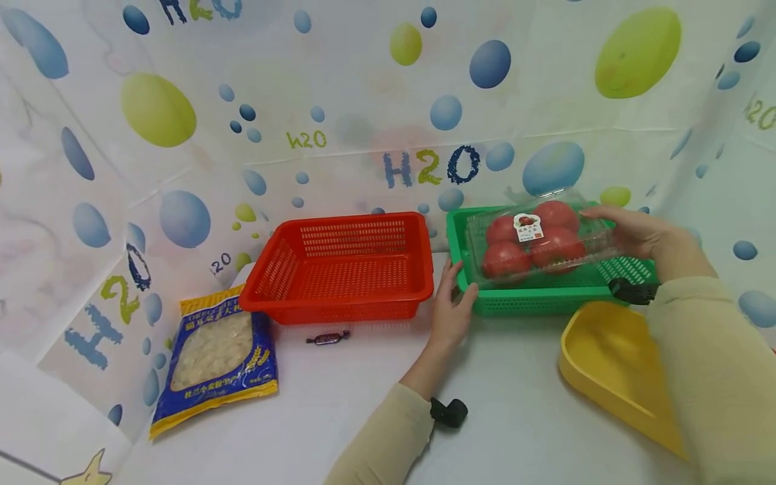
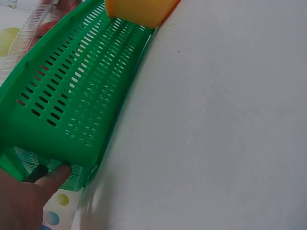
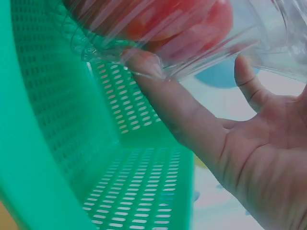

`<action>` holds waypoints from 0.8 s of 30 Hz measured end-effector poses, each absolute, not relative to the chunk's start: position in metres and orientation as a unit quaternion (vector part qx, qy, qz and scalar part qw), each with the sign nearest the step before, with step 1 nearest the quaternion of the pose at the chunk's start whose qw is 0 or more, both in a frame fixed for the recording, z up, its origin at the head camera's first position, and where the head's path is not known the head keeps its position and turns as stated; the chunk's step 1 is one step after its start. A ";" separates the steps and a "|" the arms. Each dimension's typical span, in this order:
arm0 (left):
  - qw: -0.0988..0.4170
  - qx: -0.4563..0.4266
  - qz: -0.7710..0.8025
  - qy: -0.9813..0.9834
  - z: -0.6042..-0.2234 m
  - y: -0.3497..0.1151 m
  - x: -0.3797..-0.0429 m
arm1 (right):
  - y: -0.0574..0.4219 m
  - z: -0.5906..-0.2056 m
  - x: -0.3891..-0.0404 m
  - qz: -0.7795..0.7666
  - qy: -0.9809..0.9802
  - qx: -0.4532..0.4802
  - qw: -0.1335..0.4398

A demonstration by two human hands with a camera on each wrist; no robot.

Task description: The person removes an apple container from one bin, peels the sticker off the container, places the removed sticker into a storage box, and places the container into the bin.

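A clear plastic box of tomatoes (image 1: 554, 232) with a white label is tilted over the green basket (image 1: 545, 303), its left end low inside and its right end raised. My right hand (image 1: 642, 236) grips the raised end. Thumb and fingers (image 3: 177, 108) pressing on the clear plastic show in the right wrist view. At the basket's left end is my left hand (image 1: 451, 310), its fingers lying against the end wall. One extended finger (image 2: 57, 178) touches that wall in the left wrist view; the other fingers are partly hidden there.
A red basket (image 1: 345, 310) stands left of the green one, with a small wrapped candy (image 1: 328, 338) before it. Farther left lies a blue-and-yellow pasta bag (image 1: 212, 353). A yellow scoop-shaped container (image 1: 612, 364) sits at right, partly behind my right sleeve. Patterned sheeting (image 1: 364, 87) rises behind the baskets.
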State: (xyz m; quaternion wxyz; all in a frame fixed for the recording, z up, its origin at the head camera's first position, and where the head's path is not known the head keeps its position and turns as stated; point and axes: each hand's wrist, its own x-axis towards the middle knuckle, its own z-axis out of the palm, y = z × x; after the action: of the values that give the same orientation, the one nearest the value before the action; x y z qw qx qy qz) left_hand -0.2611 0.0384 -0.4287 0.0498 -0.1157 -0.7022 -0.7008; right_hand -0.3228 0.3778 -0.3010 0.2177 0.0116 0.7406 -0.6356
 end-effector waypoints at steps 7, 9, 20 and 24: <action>0.055 -0.157 -0.680 -0.714 -0.428 0.028 -0.260 | 0.369 -0.287 -0.315 -0.643 0.739 0.012 0.201; 0.056 -0.171 -0.675 -0.715 -0.427 0.024 -0.258 | 0.367 -0.284 -0.311 -0.644 0.740 0.004 0.194; 0.012 -0.208 -0.658 -0.723 -0.419 -0.008 -0.234 | 0.342 -0.275 -0.287 -0.685 0.704 -0.097 0.161; -0.023 -0.218 -0.683 -0.697 -0.416 -0.026 -0.218 | 0.325 -0.274 -0.273 -0.703 0.680 -0.118 0.171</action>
State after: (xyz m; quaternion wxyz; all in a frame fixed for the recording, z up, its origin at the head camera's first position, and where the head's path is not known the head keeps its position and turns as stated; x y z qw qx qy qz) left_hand -0.2176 -0.0255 -0.4158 -0.0235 -0.2181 -0.6971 -0.6826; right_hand -0.2733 0.3247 -0.2737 0.1705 -0.1182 0.6798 -0.7035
